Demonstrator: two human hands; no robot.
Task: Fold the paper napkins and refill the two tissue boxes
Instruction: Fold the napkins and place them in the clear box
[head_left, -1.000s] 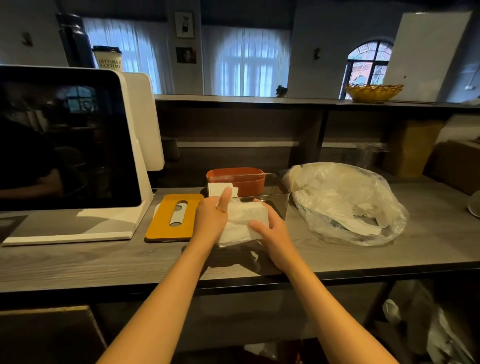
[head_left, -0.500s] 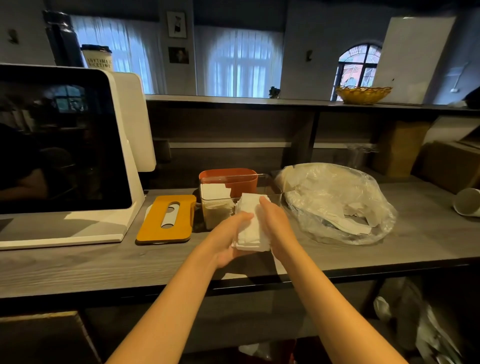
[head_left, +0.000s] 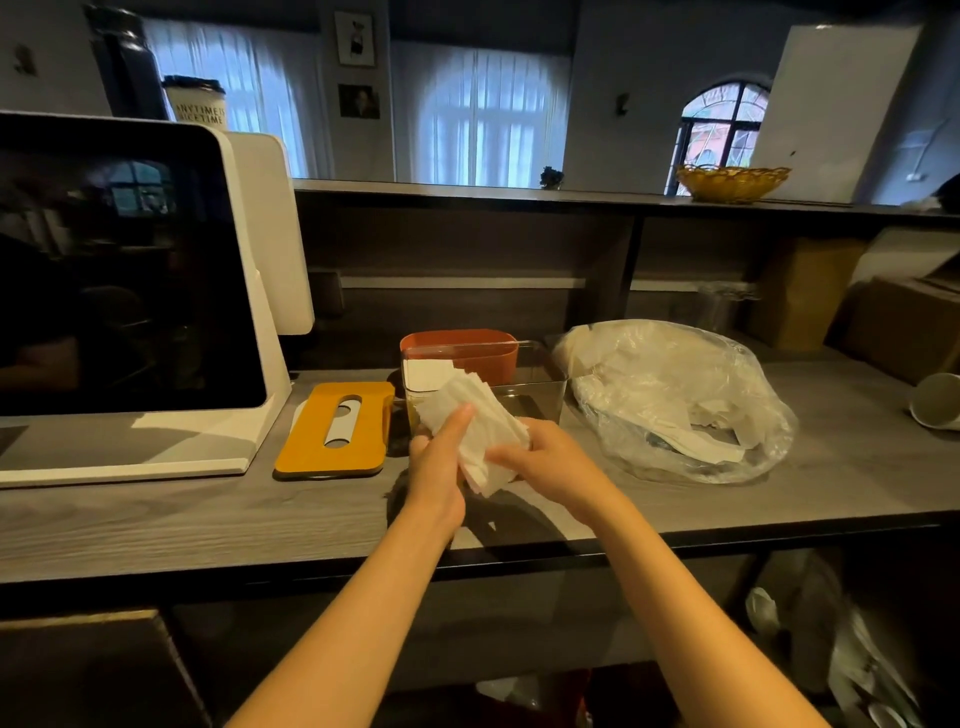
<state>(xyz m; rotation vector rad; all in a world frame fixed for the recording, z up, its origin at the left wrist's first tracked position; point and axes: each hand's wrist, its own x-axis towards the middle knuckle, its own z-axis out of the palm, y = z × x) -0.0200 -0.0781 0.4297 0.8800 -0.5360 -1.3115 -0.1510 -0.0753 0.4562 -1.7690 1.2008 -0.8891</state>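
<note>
Loosely pinched between the left hand (head_left: 434, 462) and right hand (head_left: 545, 460) above the tabletop's (head_left: 208, 519) front edge, the napkin stack (head_left: 475, 431) may fan apart, missing the clear tissue box (head_left: 535, 397).

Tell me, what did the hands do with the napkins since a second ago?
Both hands, left and right, kept hold of the white paper napkin stack, turning it from flat to tilted, pressed between them. The yellow slotted lid and clear plastic bag stayed put.

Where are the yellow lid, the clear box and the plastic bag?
yellow lid (head_left: 306, 447): head view, flat top left of its slot.
clear box (head_left: 540, 397): head view, right front wall.
plastic bag (head_left: 670, 374): head view, upper middle.
</note>
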